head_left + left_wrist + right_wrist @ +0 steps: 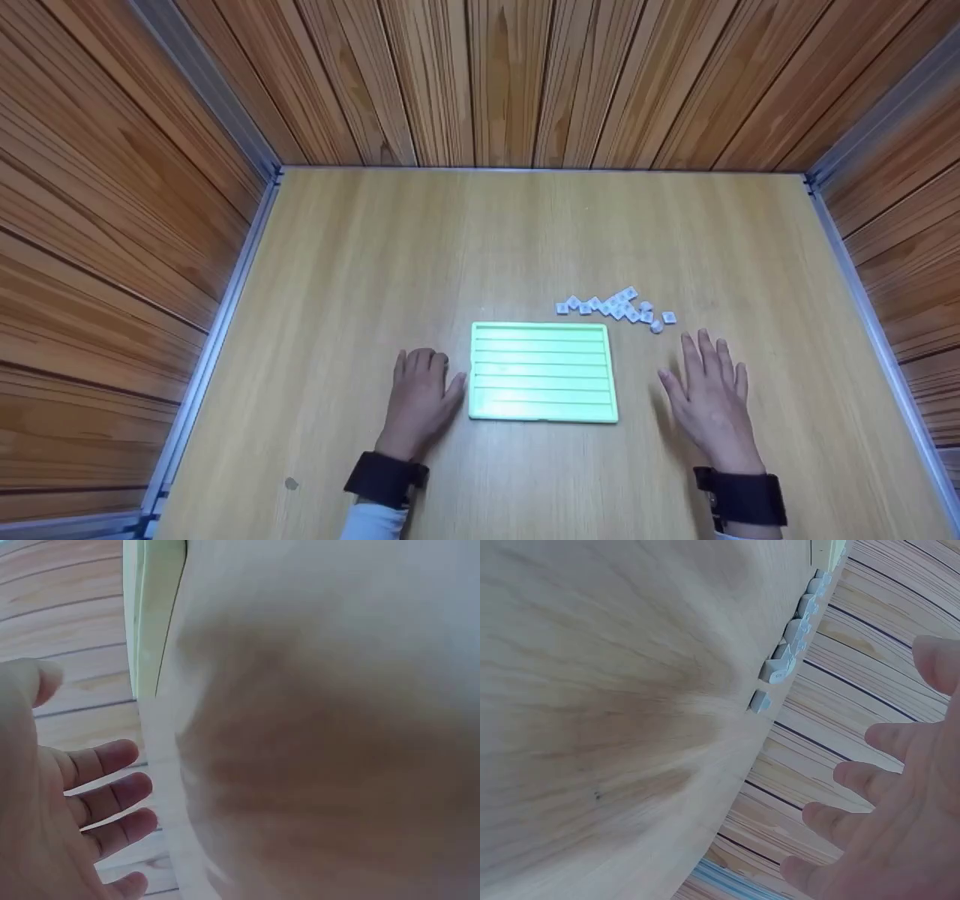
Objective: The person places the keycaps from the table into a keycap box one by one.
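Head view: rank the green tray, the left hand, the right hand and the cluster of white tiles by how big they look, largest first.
1. Green tray, clearly the largest.
2. Right hand and left hand: too alike to rank; the right looks slightly bigger only because its fingers are spread.
3. Cluster of white tiles, smallest.

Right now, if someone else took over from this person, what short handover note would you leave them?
Left hand: flat on the table, fingers relaxed, holding nothing, just left of the green tray.
Right hand: open, fingers spread, holding nothing, right of the tray and near the white tiles.
Tray: lies between the hands; its ridged rows show no tiles in them.
Tiles: in a loose cluster on the table beyond the tray's far right corner, apart from it.
Done: nothing placed, by the look of it. Left: all the tiles still lie outside the tray.
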A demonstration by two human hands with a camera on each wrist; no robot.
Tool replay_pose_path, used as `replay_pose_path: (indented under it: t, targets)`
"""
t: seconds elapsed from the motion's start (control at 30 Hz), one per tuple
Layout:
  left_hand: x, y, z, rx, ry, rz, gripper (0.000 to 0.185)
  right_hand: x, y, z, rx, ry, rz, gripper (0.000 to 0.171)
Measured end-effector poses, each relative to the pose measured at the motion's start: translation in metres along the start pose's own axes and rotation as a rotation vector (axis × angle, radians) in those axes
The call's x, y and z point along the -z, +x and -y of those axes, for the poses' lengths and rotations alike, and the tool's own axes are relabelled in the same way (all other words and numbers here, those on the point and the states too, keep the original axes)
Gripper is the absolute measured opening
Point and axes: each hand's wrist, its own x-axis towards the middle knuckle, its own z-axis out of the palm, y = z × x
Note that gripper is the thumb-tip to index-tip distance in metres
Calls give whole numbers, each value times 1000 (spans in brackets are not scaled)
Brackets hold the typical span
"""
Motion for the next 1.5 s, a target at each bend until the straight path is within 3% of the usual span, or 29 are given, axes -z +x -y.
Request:
replay_pose_path:
  t: [0.17, 0.43, 0.73, 1.07, 1.5]
  targets:
    - [-4, 1, -7, -30, 62, 42, 31, -2, 7, 3, 4, 2, 12, 71]
    - [-14, -4, -15, -17, 66, 124, 31, -7, 19, 6, 0, -8, 70, 72]
    - [-24, -7, -18, -19, 88, 136, 28, -11, 37, 2, 15, -11, 97, 68]
    - [-24, -5, -18, -26, 64, 192, 26, -4, 68, -7, -12, -73, 165, 62]
    - [-27, -1, -25, -16, 46, 199, 26, -7, 96, -19, 118, -90, 45, 33]
